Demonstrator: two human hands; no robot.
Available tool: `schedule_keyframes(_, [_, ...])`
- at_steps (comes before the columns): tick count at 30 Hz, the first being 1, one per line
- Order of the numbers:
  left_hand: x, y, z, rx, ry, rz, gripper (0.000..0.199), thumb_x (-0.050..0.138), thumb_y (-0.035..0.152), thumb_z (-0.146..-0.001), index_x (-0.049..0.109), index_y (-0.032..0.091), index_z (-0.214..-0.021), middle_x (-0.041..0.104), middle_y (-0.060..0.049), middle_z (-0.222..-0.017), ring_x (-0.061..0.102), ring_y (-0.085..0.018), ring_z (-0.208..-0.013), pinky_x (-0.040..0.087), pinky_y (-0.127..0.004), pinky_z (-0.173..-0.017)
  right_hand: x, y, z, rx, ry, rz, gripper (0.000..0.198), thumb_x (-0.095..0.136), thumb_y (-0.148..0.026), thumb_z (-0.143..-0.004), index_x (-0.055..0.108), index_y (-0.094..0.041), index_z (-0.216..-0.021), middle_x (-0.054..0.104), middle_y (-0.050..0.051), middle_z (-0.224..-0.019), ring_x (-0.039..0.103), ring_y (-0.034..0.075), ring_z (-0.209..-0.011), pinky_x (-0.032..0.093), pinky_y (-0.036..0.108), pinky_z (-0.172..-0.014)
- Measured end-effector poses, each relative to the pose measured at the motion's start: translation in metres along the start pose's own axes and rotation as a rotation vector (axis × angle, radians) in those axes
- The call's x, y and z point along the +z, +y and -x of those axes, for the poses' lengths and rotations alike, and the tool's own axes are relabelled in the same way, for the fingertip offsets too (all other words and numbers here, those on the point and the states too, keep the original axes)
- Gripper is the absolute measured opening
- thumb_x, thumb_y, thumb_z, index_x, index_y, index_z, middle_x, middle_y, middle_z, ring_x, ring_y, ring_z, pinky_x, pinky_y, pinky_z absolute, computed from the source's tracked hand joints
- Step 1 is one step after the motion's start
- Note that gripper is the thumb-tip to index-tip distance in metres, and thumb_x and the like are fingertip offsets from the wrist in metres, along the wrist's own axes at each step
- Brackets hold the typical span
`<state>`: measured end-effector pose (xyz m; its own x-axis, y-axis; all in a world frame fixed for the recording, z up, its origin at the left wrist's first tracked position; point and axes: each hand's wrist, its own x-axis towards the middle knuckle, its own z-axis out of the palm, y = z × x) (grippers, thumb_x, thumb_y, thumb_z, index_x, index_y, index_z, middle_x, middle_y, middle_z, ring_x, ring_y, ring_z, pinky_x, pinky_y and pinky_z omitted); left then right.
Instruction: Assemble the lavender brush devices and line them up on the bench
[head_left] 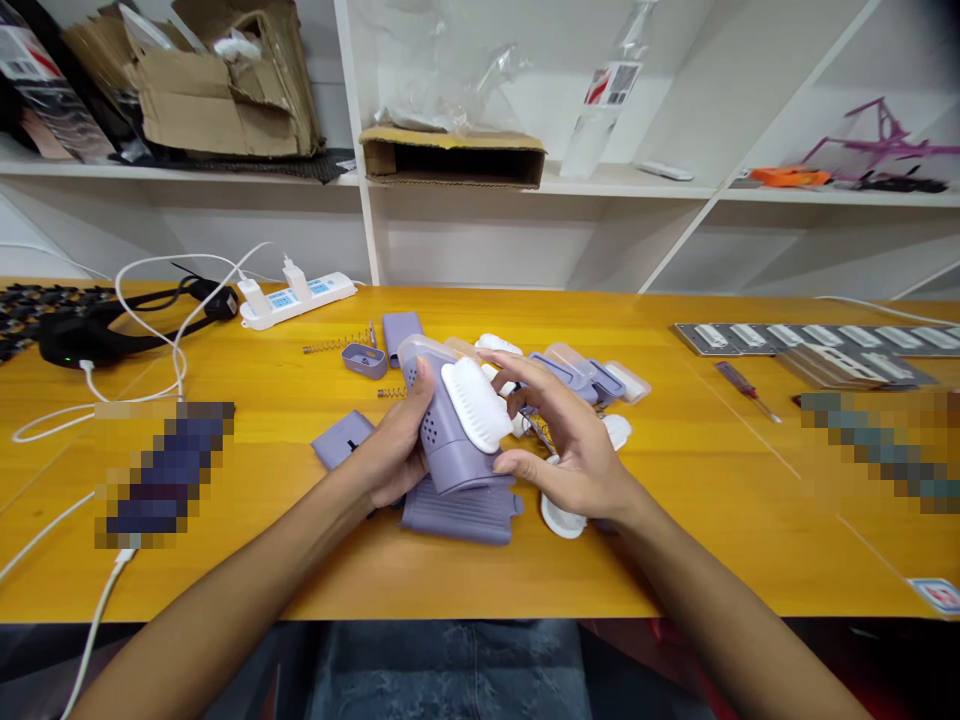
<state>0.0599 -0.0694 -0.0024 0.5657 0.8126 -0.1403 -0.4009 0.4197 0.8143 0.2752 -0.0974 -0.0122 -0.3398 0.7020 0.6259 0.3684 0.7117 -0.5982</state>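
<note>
Purple casing [454,468] in left fingers [424,384], wooden table [720,545]

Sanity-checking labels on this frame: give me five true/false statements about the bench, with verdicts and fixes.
1. The left hand grips a purple case. True.
2. A screwdriver is in the right hand. False: the screwdriver lies on the table, right of the right hand.
3. Two plugs sit in the white power strip. True.
4. The bottle stands on the table. False: the bottle is on the shelf.
5. A white ridged piece is against the case. True.
</note>
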Motion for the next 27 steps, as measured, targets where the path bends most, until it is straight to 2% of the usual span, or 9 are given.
schedule_keyframes(2, [-0.002,0.001,-0.001,0.081,0.077,-0.018,0.077,0.068,0.080,-0.092,0.070,0.019,-0.138,0.080,-0.018,-0.129,0.074,-0.036,-0.128,0.064,-0.046,-0.104,0.001,-0.001,-0.001,0.012,0.033,-0.049,0.079,0.078,-0.059,-0.096,0.046,-0.037,-0.166,0.053,0.011,-0.168,0.063,0.039,-0.136,0.059,0.062,-0.107])
schedule_keyframes(6, [-0.014,0.003,-0.002,0.391,0.311,-0.263,0.069,0.091,0.069,-0.077,0.077,0.015,-0.118,0.082,-0.014,-0.117,0.072,-0.038,-0.127,0.062,-0.039,-0.102,0.001,0.000,-0.003,0.035,0.123,-0.074,0.066,0.076,-0.051,-0.100,0.054,-0.035,-0.160,0.059,0.013,-0.159,0.067,0.034,-0.120,0.063,0.053,-0.091])
schedule_keyframes(8, [-0.018,0.004,-0.002,0.457,0.329,-0.309,0.069,0.093,0.069,-0.074,0.077,0.015,-0.114,0.082,-0.014,-0.116,0.073,-0.038,-0.124,0.061,-0.039,-0.101,0.000,0.000,-0.004,0.052,0.163,-0.086,0.060,0.073,-0.050,-0.102,0.057,-0.033,-0.157,0.061,0.013,-0.155,0.067,0.032,-0.115,0.063,0.050,-0.084])
schedule_keyframes(11, [-0.015,0.005,0.000,0.438,0.307,-0.210,0.068,0.085,0.073,-0.081,0.077,0.015,-0.116,0.081,-0.014,-0.117,0.075,-0.037,-0.122,0.062,-0.042,-0.101,-0.001,0.000,-0.006,0.080,0.199,-0.116,0.052,0.071,-0.050,-0.103,0.061,-0.032,-0.151,0.063,0.014,-0.149,0.068,0.031,-0.113,0.063,0.048,-0.080])
schedule_keyframes(15, [-0.007,0.010,0.000,0.354,0.264,-0.068,0.072,0.090,0.067,-0.080,0.072,0.016,-0.127,0.081,-0.014,-0.117,0.074,-0.038,-0.125,0.063,-0.045,-0.104,0.000,0.001,-0.005,0.081,0.211,-0.157,0.048,0.070,-0.048,-0.104,0.063,-0.032,-0.148,0.065,0.013,-0.144,0.068,0.030,-0.111,0.063,0.046,-0.080])
schedule_keyframes(19, [-0.006,0.013,-0.002,0.328,0.233,-0.018,0.075,0.085,0.064,-0.087,0.064,0.019,-0.142,0.081,-0.013,-0.118,0.076,-0.036,-0.122,0.066,-0.043,-0.100,0.001,0.000,-0.003,0.083,0.124,-0.142,0.059,0.073,-0.055,-0.101,0.058,-0.033,-0.154,0.064,0.014,-0.149,0.069,0.031,-0.111,0.063,0.047,-0.084])
schedule_keyframes(23, [-0.010,0.013,-0.005,0.280,0.190,0.005,0.073,0.078,0.066,-0.093,0.061,0.019,-0.145,0.082,-0.014,-0.113,0.080,-0.034,-0.108,0.071,-0.037,-0.085,0.005,-0.005,-0.002,0.037,0.038,-0.011,0.079,0.084,-0.052,-0.093,0.049,-0.035,-0.162,0.059,0.014,-0.158,0.063,0.037,-0.134,0.062,0.056,-0.101])
schedule_keyframes(25, [-0.012,0.012,-0.006,0.240,0.174,0.008,0.069,0.076,0.067,-0.094,0.063,0.018,-0.142,0.082,-0.014,-0.108,0.081,-0.030,-0.097,0.070,-0.031,-0.073,0.008,-0.006,-0.002,-0.002,0.038,0.087,0.079,0.086,-0.043,-0.093,0.048,-0.034,-0.162,0.059,0.014,-0.158,0.059,0.039,-0.142,0.057,0.061,-0.113])
schedule_keyframes(27, [-0.013,0.013,-0.006,0.199,0.140,0.000,0.067,0.075,0.067,-0.095,0.066,0.016,-0.137,0.082,-0.015,-0.104,0.081,-0.026,-0.085,0.066,-0.026,-0.061,0.011,-0.004,-0.001,-0.061,0.060,0.167,0.075,0.083,-0.035,-0.095,0.048,-0.033,-0.161,0.061,0.015,-0.156,0.061,0.039,-0.142,0.055,0.065,-0.117])
